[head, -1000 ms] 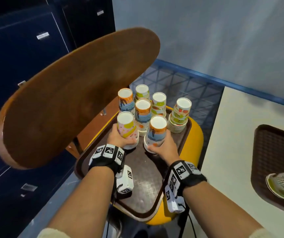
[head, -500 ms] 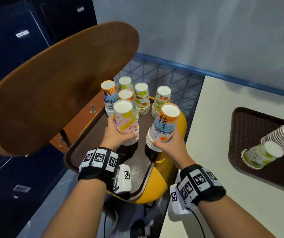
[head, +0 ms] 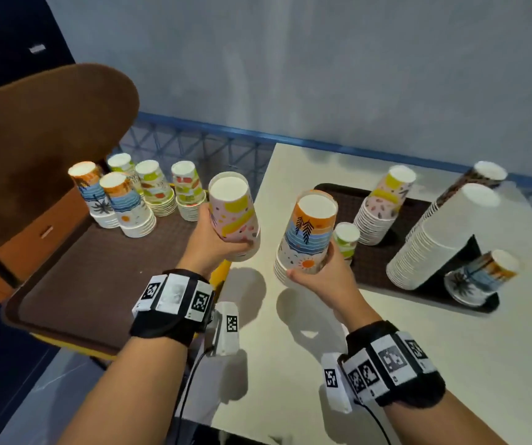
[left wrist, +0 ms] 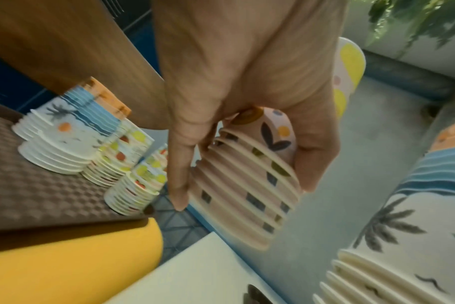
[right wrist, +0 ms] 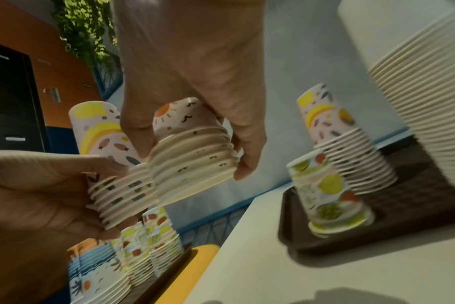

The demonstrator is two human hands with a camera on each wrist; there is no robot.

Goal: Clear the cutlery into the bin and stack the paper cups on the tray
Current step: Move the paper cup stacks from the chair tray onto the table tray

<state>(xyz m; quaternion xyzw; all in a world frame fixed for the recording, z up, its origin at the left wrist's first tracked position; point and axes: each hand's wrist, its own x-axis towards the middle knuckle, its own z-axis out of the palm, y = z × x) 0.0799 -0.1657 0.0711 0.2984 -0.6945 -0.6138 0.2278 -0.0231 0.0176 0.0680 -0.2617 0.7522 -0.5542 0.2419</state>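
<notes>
My left hand [head: 226, 244] grips a stack of pink and yellow paper cups [head: 232, 216], upside down, in the air over the gap between chair and table. The left wrist view shows the fingers [left wrist: 178, 185] curled round the stack's rims [left wrist: 247, 185]. My right hand [head: 314, 273] grips an orange and blue palm-print stack [head: 309, 239] above the table's left edge; its rims [right wrist: 195, 148] show in the right wrist view. Several short cup stacks [head: 129, 203] stand on the left brown tray [head: 81, 284]. The right brown tray [head: 373, 274] carries more stacks.
On the right tray stand a pink stack [head: 383, 207], a tall white stack [head: 441, 239], a dark-patterned stack [head: 473, 181] and a small green cup [head: 346, 239]; a beach-print cup [head: 483, 274] lies on its side. The chair's wooden back [head: 43, 149] rises behind the left tray. The cream table [head: 290, 364] lies below my forearms.
Both hands have lifted their cup stacks off the left tray and carried them to the right, out over the table's edge. My head has turned right, bringing the table tray into view.
</notes>
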